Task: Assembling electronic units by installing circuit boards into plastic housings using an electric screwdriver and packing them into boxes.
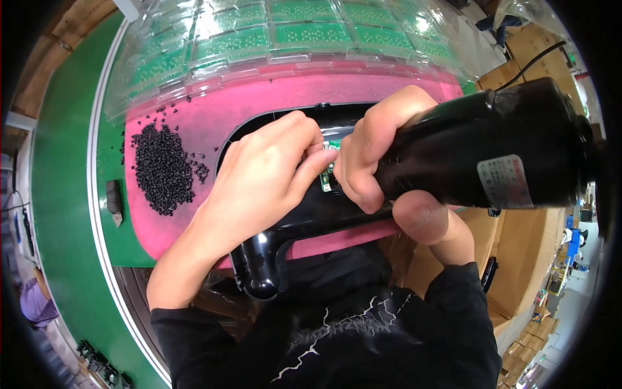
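Note:
A large black electric screwdriver (466,152) with a pale label is gripped in my right hand (395,149), tilted down toward a glossy black plastic housing (311,227). Inside the housing lies a small green circuit board (328,178), partly covered by my fingers. My left hand (269,155) rests over the housing, its thumb and forefinger closed together at the board's upper edge. What they pinch, if anything, is hidden. The screwdriver's tip is also out of sight behind my right fingers.
A pile of small black screws (162,170) lies on the pink mat (194,110). Clear plastic trays of green circuit boards (304,35) stand behind it. A dark-handled small tool (114,202) lies at the left on the green table (65,162). Cardboard boxes (525,253) stand at the right.

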The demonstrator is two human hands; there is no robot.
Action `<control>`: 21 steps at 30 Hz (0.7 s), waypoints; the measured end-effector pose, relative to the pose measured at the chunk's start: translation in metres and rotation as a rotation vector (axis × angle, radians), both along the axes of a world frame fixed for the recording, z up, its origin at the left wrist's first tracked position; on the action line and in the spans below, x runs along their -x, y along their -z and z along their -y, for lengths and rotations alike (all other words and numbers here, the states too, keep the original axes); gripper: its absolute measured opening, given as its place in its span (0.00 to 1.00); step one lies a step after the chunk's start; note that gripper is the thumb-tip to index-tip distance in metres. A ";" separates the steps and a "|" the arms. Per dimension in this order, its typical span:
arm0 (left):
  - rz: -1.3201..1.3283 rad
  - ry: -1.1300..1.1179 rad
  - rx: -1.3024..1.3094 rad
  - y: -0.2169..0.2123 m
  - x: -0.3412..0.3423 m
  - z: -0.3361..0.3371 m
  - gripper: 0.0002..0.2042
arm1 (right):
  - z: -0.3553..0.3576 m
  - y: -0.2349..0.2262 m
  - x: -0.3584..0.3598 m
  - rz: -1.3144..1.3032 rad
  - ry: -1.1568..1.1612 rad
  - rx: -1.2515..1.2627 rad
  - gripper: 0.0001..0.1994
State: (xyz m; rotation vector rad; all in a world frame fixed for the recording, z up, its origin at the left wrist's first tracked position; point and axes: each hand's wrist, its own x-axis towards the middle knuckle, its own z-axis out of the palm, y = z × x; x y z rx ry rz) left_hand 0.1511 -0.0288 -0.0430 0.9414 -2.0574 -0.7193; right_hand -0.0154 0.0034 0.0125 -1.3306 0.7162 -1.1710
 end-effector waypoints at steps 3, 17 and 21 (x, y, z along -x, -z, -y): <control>0.028 0.009 0.004 0.007 -0.005 -0.001 0.07 | 0.002 -0.004 0.002 -0.021 -0.109 -0.127 0.29; -0.023 0.269 -0.012 0.000 -0.005 0.003 0.09 | 0.013 -0.007 0.027 0.254 -0.172 0.470 0.26; -0.069 0.346 -0.054 -0.002 -0.003 0.003 0.13 | 0.010 -0.008 0.038 0.259 -0.171 0.517 0.26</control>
